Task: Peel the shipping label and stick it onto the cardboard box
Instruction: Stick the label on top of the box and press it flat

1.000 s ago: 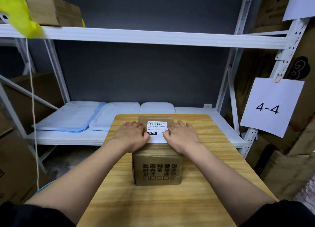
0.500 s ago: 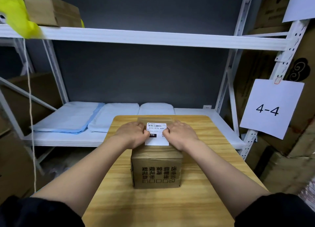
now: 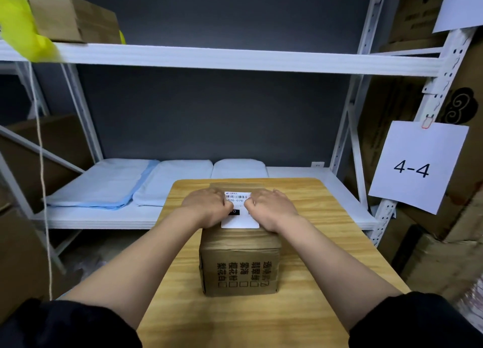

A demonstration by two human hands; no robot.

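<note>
A taped brown cardboard box stands in the middle of the wooden table, printed characters on its near side. A white shipping label with a barcode lies flat on the box's top. My left hand rests palm down on the label's left part, fingers curled inward over it. My right hand lies the same way on the label's right part. The thumbs nearly meet above the label's middle. Neither hand grips anything; both press flat on the label and box top.
A white metal rack stands behind the table, with folded pale blue pads on its lower shelf. A cardboard box and yellow plastic sit on the upper shelf. A "4-4" paper sign hangs at right beside stacked cartons.
Both hands have slid inward over the label from its side edges, covering more of it. The box has stayed in place.
</note>
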